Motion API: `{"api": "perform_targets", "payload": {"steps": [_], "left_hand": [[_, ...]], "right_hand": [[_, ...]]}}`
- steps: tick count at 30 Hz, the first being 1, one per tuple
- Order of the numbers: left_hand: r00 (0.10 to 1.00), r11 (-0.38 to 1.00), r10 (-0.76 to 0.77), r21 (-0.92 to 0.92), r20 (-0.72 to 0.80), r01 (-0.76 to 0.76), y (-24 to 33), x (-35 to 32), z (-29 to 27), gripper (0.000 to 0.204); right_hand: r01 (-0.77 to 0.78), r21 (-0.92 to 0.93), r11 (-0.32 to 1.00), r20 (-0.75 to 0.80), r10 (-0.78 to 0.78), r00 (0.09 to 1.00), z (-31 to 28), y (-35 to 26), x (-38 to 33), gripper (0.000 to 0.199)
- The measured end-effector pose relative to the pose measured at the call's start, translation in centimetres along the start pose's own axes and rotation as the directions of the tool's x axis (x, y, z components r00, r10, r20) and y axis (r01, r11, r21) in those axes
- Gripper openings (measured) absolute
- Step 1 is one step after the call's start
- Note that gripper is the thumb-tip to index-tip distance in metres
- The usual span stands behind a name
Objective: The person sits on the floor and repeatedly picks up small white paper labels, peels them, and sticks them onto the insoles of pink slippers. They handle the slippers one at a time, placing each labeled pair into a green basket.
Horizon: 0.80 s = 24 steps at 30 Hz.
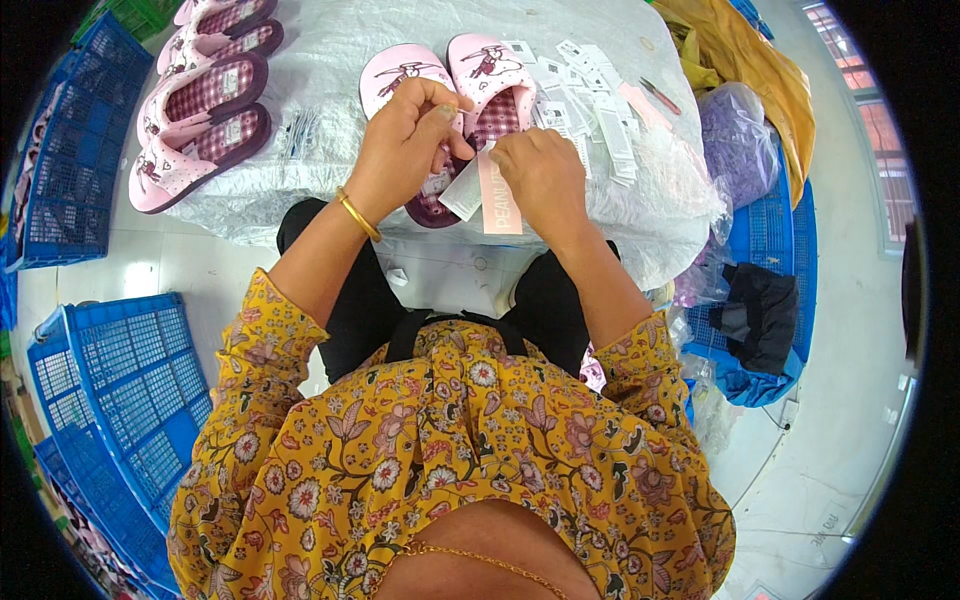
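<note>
A pair of pink slippers with checked insoles lies in front of me; the right slipper [490,68] shows its printed toe, while my hands partly cover the left slipper [402,68]. My right hand [545,185] pinches the top of a pale pink hang tag [500,205]. Beside that tag a white label card [461,196] hangs at a slant over the slipper heel. Over the left slipper, my left hand [408,140] is closed in a pinch. Whatever lies between its fingertips is too small to make out.
More pink slippers [215,110] stand in a row on the plastic-covered table [330,190], at the left. Loose white tags [600,90] and small snips [660,96] lie to the right. Blue crates [140,370] flank me, and a purple bag [737,145] sits at the right.
</note>
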<state>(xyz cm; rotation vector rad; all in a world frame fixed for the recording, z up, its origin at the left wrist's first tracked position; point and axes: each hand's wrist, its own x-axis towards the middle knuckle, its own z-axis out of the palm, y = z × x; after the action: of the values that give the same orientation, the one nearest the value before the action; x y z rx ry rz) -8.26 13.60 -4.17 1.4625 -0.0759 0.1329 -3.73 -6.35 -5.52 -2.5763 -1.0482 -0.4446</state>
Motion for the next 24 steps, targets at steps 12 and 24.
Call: {"api": "perform_targets", "payload": {"steps": [12,24], "left_hand": [[0.984,0.954,-0.143,-0.250,0.102,0.164,-1.5,1.0,1.0,0.010],[0.993,0.989,-0.043,0.143,0.112,0.027,-2.5,1.5,1.6,0.008]], "right_hand": [[-0.244,0.465,0.851,-0.054,0.302,0.952,0.2,-0.8,-0.3,0.011],[-0.231,0.547,0.805,-0.012,0.283,0.959,0.4,-0.6,-0.1,0.012]]}}
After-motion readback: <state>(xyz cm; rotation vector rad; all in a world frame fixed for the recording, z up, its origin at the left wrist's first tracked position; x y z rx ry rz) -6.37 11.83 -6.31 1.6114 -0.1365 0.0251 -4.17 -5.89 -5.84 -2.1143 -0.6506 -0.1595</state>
